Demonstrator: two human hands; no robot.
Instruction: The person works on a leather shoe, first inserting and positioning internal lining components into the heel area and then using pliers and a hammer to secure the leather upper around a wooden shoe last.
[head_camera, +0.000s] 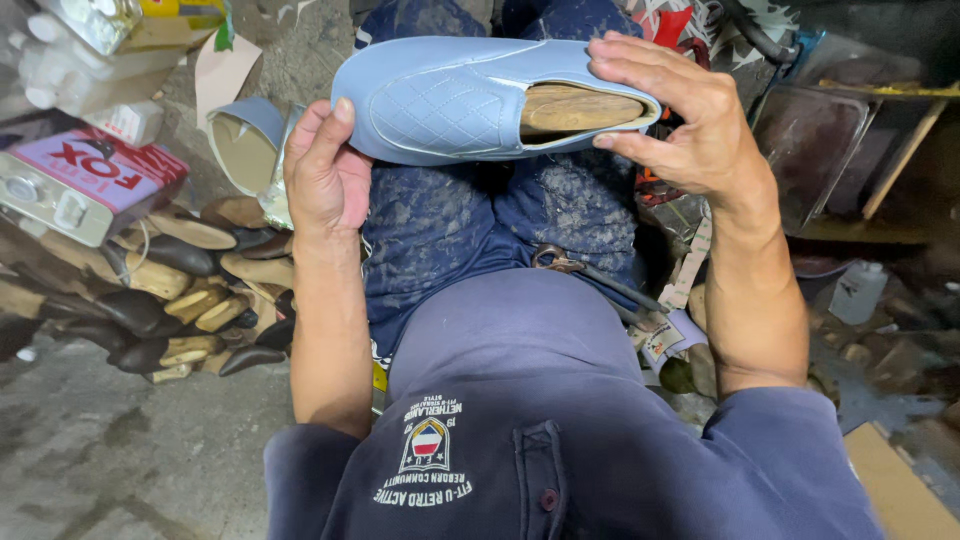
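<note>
The left hand (322, 170) is gripping the toe of a pale blue quilted leather slip-on shoe (450, 100). The right hand (680, 115) is clasping its heel opening, where a wooden last (575, 108) is showing.

The shoe (470, 98) lies sideways above the lap, the left hand (325, 170) at its toe, the right hand (680, 115) at its heel. A wooden form (575, 108) sits inside it. Left of the lap, more forms (180, 300) lie piled on the floor, a tin can (85, 180) behind them.
</note>
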